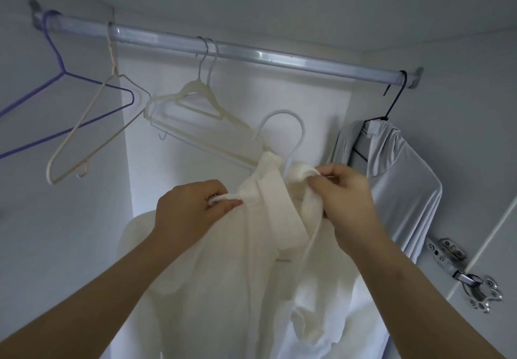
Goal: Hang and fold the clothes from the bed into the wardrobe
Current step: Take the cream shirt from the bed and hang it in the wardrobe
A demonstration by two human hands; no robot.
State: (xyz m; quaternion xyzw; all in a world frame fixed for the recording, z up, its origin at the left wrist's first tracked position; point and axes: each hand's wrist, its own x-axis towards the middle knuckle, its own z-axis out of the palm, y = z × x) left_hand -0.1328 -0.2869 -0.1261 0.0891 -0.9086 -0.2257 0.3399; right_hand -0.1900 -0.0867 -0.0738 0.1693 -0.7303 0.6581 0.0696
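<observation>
A cream garment (pixel 251 260) hangs in front of me on a white hanger (pixel 291 131), whose hook sticks up free below the wardrobe rail (pixel 251 54). My left hand (pixel 187 210) pinches a bunched strap of the garment at its left shoulder. My right hand (pixel 344 193) grips the cloth at the right shoulder, close to the hanger's neck. The hanger's arms are hidden inside the cloth.
On the rail hang a purple hanger (pixel 56 78), a beige wire hanger (pixel 95 123), two cream plastic hangers (pixel 195 101) and, at the right end, a grey top (pixel 397 168) on a black hanger. A metal door hinge (pixel 464 272) sits at the right.
</observation>
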